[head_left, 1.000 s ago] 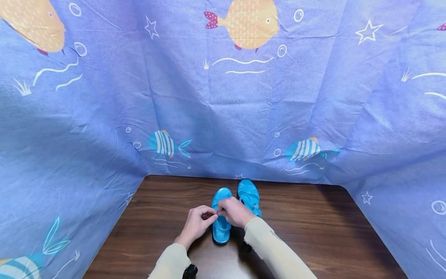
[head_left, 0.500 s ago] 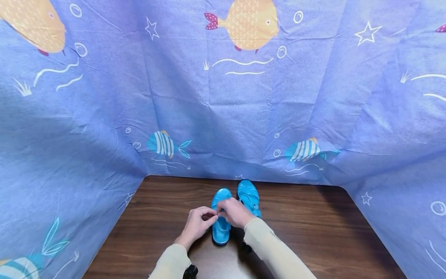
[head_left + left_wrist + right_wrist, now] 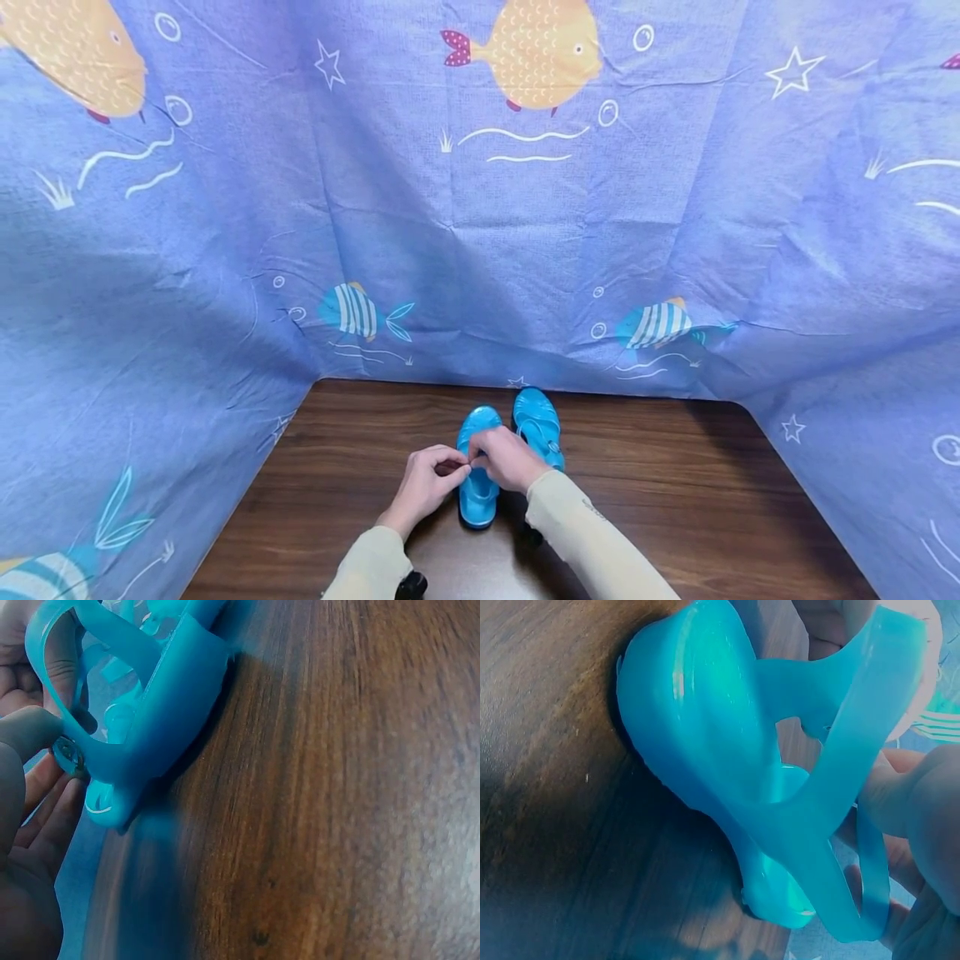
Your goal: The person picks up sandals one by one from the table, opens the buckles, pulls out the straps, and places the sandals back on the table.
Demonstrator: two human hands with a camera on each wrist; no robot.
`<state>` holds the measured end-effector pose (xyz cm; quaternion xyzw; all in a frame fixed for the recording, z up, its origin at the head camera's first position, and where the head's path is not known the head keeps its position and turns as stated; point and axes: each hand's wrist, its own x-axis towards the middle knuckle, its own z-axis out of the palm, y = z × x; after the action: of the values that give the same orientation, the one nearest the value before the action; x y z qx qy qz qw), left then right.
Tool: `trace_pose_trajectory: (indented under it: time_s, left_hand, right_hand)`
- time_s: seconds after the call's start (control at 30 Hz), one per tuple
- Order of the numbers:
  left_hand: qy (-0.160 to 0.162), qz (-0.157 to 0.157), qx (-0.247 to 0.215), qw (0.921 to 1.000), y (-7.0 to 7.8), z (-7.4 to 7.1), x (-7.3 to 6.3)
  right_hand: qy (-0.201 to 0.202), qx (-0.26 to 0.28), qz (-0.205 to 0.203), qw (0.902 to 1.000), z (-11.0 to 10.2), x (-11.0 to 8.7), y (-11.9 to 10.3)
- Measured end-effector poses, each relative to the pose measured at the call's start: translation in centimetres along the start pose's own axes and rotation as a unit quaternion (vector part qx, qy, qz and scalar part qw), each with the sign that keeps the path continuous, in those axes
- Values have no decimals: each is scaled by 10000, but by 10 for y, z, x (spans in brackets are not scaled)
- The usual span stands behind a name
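A glossy blue sandal (image 3: 477,504) rests sole down on the wooden table, its toe pointing away from me. From its left side my left hand (image 3: 423,483) pinches the ankle strap at the small buckle (image 3: 69,755). My right hand (image 3: 510,460) reaches across the sandal's middle and pinches the thin strap (image 3: 874,874) between thumb and fingers. The fingertips of both hands meet over the strap. In the head view they hide the buckle and part of the upper.
The matching blue sandal (image 3: 536,408) stands just to the right and a little farther back, its buckle side partly behind my right hand. A blue fish-print cloth (image 3: 517,250) hangs along the back and sides of the brown table (image 3: 660,500).
Both hands stay in place at the sandal's strap with hardly any finger movement. The head view has shifted very slightly.
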<state>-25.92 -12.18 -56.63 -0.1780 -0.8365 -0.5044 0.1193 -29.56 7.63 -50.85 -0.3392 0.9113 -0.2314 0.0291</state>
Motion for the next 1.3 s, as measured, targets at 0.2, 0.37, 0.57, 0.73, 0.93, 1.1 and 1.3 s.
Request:
trace_pose_trajectory:
  time_s: [0.2,0.37,0.57,0.73,0.93,1.1,1.3]
  left_hand:
    - [-14,-6,17,10000,-1,1,0]
    - [16,-46,-23,10000,0,0,1]
    - [27,-88,-112,9999,1,0,2]
    - [136,-72,-52,9999,0,-2,1]
    - [98,-12,-95,9999,-3,-3,1]
    - [41,92,-258,9996,-4,-3,1]
    - [51,458,-219,9987,-4,-2,0]
  right_hand:
    - [16,-9,43,10000,3,-1,1]
    - [99,18,-61,9999,4,0,2]
    - [108,73,-102,9999,5,2,3]
    - [155,121,-191,9996,5,2,3]
    - [300,181,-278,9990,7,3,7]
    - [360,203,-302,9987,8,4,10]
    - [309,292,-460,9980,5,3,9]
